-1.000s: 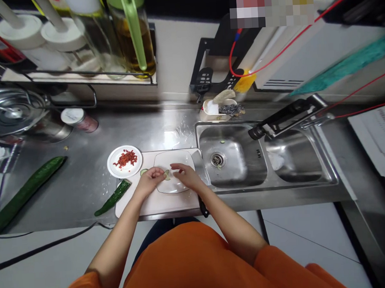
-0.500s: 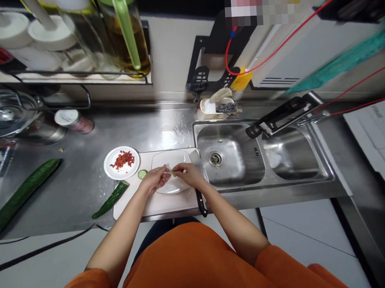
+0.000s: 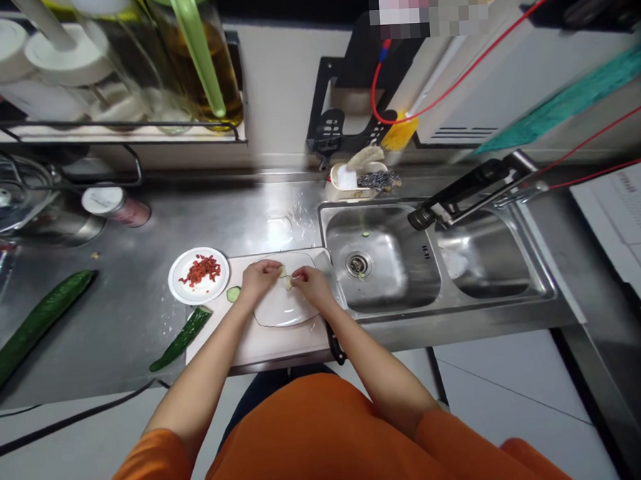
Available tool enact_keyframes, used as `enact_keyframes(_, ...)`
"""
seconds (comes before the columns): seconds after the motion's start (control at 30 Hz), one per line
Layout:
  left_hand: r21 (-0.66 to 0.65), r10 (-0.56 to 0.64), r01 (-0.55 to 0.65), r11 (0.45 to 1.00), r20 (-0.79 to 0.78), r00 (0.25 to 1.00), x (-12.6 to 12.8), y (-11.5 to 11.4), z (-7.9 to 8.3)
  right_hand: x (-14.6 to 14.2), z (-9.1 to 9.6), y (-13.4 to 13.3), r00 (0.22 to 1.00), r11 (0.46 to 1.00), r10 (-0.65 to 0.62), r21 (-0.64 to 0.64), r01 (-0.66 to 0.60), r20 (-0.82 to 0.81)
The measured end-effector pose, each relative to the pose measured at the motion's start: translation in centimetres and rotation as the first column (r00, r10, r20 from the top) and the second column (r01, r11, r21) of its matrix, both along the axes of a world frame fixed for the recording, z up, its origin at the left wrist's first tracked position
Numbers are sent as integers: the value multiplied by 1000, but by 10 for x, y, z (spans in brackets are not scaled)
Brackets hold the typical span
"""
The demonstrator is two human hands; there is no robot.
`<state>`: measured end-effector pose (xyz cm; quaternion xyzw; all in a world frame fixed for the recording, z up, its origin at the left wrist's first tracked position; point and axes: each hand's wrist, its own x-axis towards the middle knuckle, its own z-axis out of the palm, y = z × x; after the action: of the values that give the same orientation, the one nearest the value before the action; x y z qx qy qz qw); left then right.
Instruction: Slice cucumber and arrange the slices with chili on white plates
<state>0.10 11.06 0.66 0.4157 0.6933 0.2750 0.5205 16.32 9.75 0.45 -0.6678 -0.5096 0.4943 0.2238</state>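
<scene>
Both hands hover over a clear glass plate [image 3: 284,313] that rests on a white cutting board [image 3: 261,343]. My left hand [image 3: 259,277] pinches a thin pale cucumber slice [image 3: 282,271] near the plate's far edge. My right hand [image 3: 312,283] pinches another small slice [image 3: 289,282] right beside it. One loose round cucumber slice [image 3: 233,294] lies on the board left of the plate. A cut cucumber piece [image 3: 180,338] lies at the board's left edge. A black knife handle [image 3: 335,347] pokes out under my right forearm.
A small white plate of chopped red chilli [image 3: 198,274] sits left of the board. A whole cucumber [image 3: 32,330] lies far left on the steel counter. A double sink [image 3: 386,261] with a black tap [image 3: 468,186] is on the right. Bottles stand on a rack behind.
Both hands have moved from the plate's middle toward its far edge, still pinching the slices. The camera view has shifted slightly.
</scene>
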Motion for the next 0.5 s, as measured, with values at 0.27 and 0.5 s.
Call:
enact_keyframes(0.27, 197, -137, 225, 954, -380, 915, 4, 17, 1, -14, -2, 20, 964, 993, 33, 100, -61, 263)
enact_keyframes(0.5, 219, -156, 308, 926, -521, 839, 6, 22, -4, -22, -2, 24, 917, 987, 89, 88, -133, 388)
